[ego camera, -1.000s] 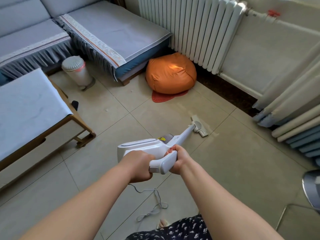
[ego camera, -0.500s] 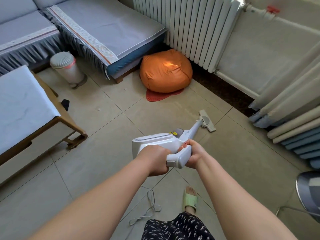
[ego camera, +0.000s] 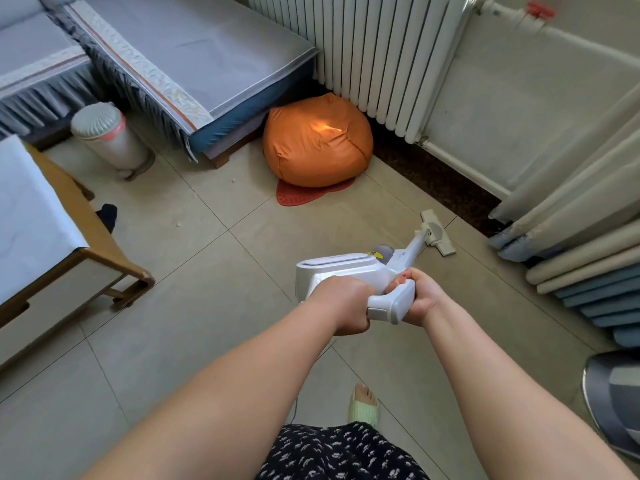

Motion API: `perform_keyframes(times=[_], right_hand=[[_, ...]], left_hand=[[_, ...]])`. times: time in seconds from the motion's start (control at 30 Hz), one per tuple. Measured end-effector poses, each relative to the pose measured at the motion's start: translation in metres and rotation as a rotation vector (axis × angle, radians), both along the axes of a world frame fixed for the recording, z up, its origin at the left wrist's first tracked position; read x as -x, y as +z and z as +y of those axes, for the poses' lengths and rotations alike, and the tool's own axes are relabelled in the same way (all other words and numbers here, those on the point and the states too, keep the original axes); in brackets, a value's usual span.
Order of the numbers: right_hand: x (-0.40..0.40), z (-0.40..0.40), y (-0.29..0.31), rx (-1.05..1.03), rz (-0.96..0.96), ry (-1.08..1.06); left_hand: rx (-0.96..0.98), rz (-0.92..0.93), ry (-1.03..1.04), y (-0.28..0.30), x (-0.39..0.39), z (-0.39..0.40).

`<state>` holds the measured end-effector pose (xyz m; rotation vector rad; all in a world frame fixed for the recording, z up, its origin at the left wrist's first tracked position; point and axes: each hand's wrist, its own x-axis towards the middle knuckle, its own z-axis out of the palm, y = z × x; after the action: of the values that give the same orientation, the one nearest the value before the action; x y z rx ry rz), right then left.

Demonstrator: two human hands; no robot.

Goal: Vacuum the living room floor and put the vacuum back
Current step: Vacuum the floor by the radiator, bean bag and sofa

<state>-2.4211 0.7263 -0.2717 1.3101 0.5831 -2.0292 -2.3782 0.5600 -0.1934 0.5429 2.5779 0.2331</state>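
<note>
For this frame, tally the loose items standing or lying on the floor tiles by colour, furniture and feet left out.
White: 2, the vacuum, held by the left hand and right hand, and the lidded bin
Orange: 1, the beanbag
Red: 1, the mat under the beanbag
Black: 1, a small dark item by the table
Total: 5

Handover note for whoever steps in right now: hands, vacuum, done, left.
Left hand: grips the vacuum handle from the left.
Right hand: grips the same handle from the right.
Floor head: flat on the tile floor, near the curtains, right of the orange beanbag.
Done: vacuuming under way; area already covered can't be told.
Left: bits of debris on the tiles between the coffee table and the beanbag; then put the vacuum back.
</note>
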Motion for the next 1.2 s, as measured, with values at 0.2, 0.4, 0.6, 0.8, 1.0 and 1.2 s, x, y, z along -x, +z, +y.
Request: perform_keyframes(times=[0.2, 0.4, 0.6, 0.8, 1.0, 1.2], right_hand=[[0.012, 0.017, -0.001, 0.000, -0.004, 0.024], [-0.015, -0.028, 0.006, -0.015, -0.009, 0.102], [-0.072, -0.108, 0.015, -0.001, -0.014, 0.139], [-0.137, -0.189, 0.029, -0.002, -0.007, 0.206], [-0.199, -0.267, 0.049, -0.005, -0.021, 0.249], [-0.231, -0.316, 0.062, 0.027, -0.026, 0.282]], left_hand=[[-0.015, 0.000, 0.007, -0.003, 0.009, 0.017], [0.007, -0.009, 0.048, 0.001, -0.023, -0.025], [0.030, -0.016, 0.106, 0.014, -0.087, -0.100], [0.052, -0.029, 0.209, 0.020, -0.164, -0.176], [0.075, -0.002, 0.280, 0.038, -0.235, -0.246], [0.077, 0.035, 0.337, 0.050, -0.273, -0.293]])
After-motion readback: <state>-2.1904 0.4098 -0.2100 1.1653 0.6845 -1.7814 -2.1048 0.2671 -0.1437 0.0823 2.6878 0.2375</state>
